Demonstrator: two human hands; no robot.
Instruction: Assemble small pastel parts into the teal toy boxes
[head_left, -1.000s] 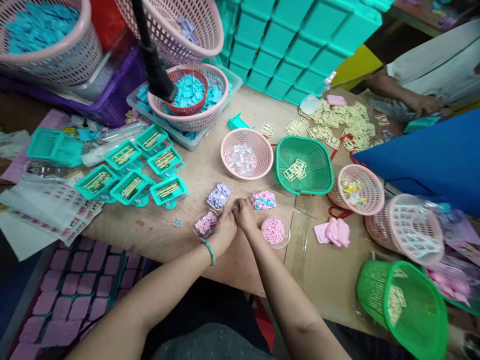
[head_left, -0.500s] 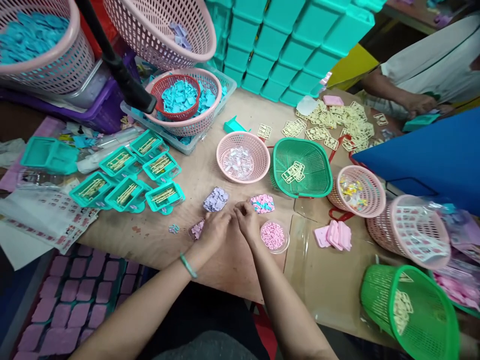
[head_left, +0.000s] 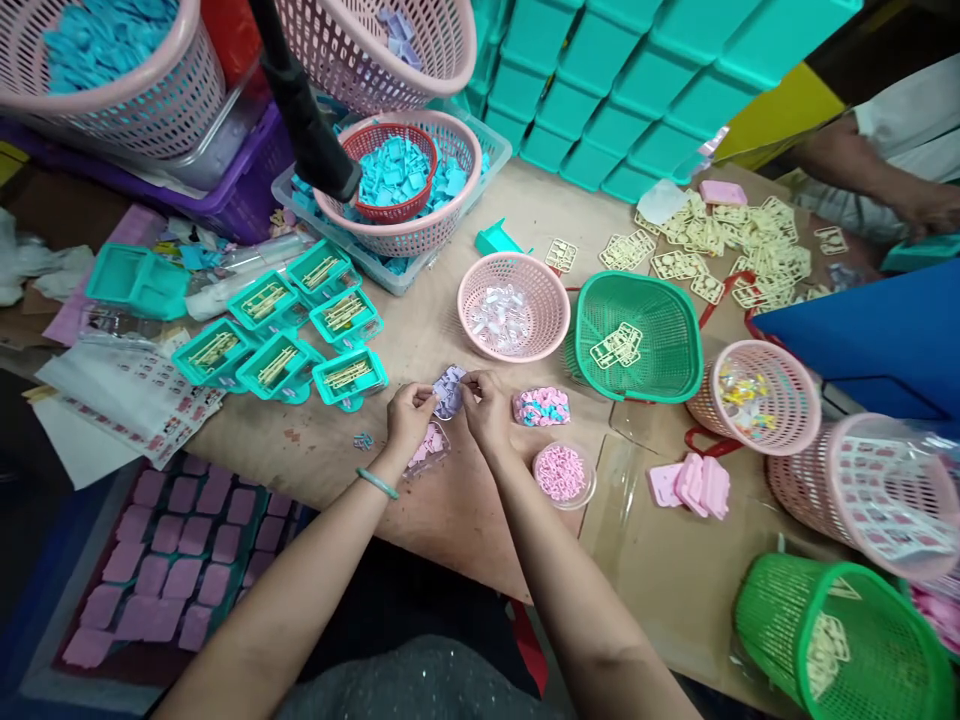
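My left hand (head_left: 409,418), a green bangle on its wrist, has thumb and fingers closed in a pinch at the left side of a small tray of lavender plastic pieces (head_left: 448,390). My right hand (head_left: 486,408) is pinched at that tray's right edge. What either pinch holds is too small to tell. Below my left hand a small clear tray of pink pieces (head_left: 428,446) is partly covered. Right of my right hand are a clear tray of pink and blue pieces (head_left: 541,407) and a round clear tub of small pink parts (head_left: 561,473).
Teal boxes with cream sticks (head_left: 347,373) stand at left. Behind my hands are a pink basket of clear parts (head_left: 514,347) and a green basket (head_left: 637,385). Pink cases (head_left: 701,485) lie at right. A black pole (head_left: 319,135) hangs at upper left. Another person's hand (head_left: 930,208) shows at far right.
My hands, close together before, are now apart on either side of the lavender tray. The pink tray under my left hand shows more. The whole view has shifted somewhat.
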